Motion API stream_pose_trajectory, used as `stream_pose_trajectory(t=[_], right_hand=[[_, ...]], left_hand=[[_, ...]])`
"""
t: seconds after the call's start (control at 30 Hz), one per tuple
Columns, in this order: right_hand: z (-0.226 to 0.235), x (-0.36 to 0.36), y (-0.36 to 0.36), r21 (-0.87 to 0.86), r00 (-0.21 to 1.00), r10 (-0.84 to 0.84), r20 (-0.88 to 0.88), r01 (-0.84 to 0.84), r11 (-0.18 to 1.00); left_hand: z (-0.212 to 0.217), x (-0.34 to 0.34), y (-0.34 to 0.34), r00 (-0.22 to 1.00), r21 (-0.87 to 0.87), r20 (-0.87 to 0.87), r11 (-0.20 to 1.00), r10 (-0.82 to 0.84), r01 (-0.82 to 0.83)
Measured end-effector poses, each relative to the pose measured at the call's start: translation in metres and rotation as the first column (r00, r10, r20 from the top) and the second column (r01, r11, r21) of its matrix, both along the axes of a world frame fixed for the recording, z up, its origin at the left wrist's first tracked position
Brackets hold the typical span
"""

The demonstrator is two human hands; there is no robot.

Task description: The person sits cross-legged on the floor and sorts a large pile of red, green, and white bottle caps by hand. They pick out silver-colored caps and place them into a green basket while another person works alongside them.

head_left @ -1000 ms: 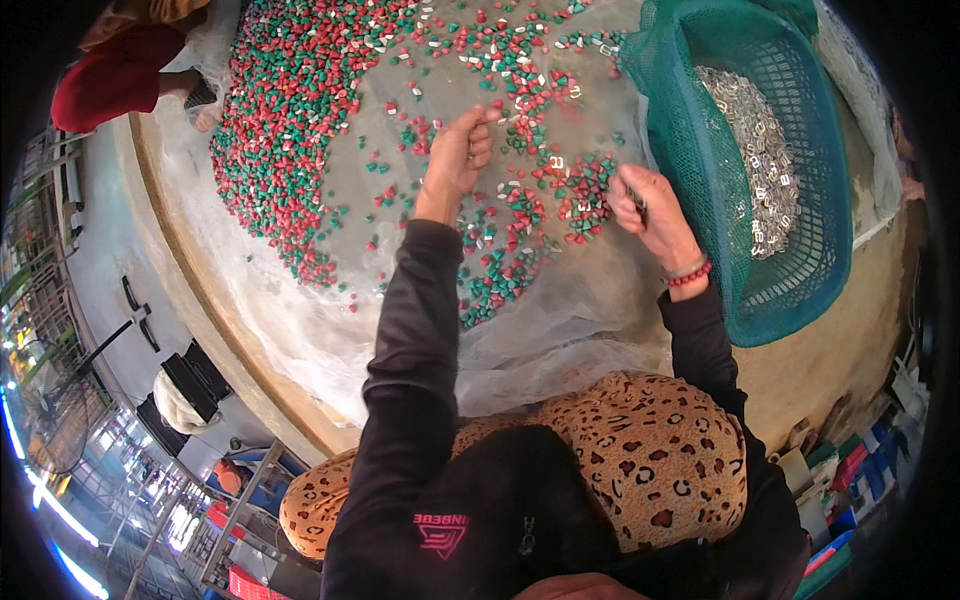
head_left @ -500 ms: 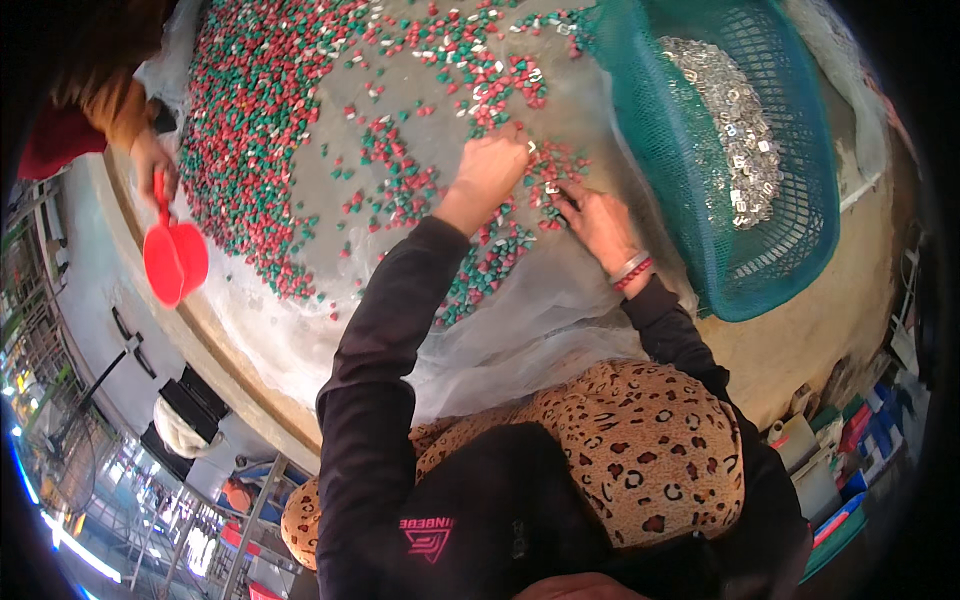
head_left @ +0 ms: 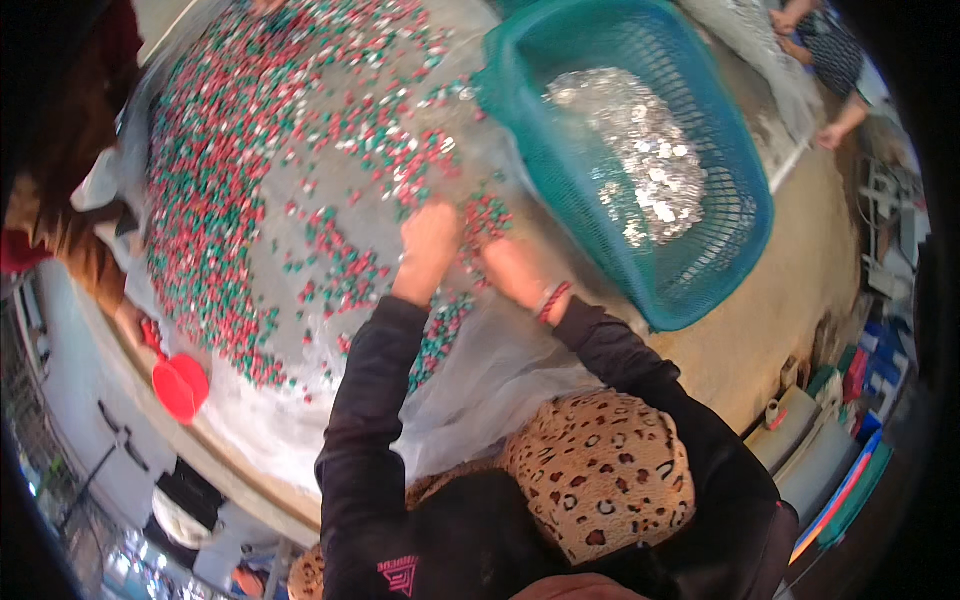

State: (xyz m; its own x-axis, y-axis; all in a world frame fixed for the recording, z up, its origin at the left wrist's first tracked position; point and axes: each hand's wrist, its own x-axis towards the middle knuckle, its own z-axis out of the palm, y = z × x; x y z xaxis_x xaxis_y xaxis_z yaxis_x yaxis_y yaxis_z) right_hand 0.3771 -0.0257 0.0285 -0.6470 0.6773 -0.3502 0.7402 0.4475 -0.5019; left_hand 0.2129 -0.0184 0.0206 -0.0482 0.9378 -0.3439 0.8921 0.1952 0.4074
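My left hand (head_left: 432, 240) is curled closed over the small red and green pieces (head_left: 340, 260) on the table; whatever its fingers hold is hidden. Just to its right, my right hand (head_left: 513, 270) reaches low over a small cluster (head_left: 487, 214) of the same pieces. Motion smears its fingers. A red band circles that wrist. Some white pieces are mixed among the coloured ones. Right of my hands, a teal mesh basket (head_left: 738, 190) contains a heap of shiny clear and white pieces (head_left: 665, 180).
A thin translucent sheet (head_left: 500, 350) covers the table's near part. At the left edge, a co-worker's hand (head_left: 130, 322) holds a red scoop (head_left: 182, 388). Another person's hand (head_left: 830, 135) appears at the far right, beyond the basket. A denser spread of pieces (head_left: 205, 240) lies left.
The whole view has shifted, bringing the basket and both my hands further left in the picture. A person's hands have come into view at the far right. The red scoop appears lower.
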Motion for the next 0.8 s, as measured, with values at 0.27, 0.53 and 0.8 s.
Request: stream_pose_trajectory(t=[0.27, 0.53, 0.8], right_hand=[[0.016, 0.010, 0.007, -0.221, 0.939, -0.214, -0.269, 0.156, 0.963], [0.061, 0.000, 0.018, -0.799, 0.463, -0.862, -0.207, -0.589, -0.125], [0.077, -0.024, 0.011, -0.821, 0.260, -0.953, 0.155, -0.503, -0.271]], left_hand=[[0.021, -0.057, -0.017, 0.370, -0.457, 0.757, 0.841, 0.539, -0.290], [0.056, -0.082, -0.044, -0.730, -0.443, 0.657, 0.880, 0.188, -0.172], [0.138, -0.001, -0.021, 0.492, 0.140, 0.868, 0.921, 0.062, -0.364]])
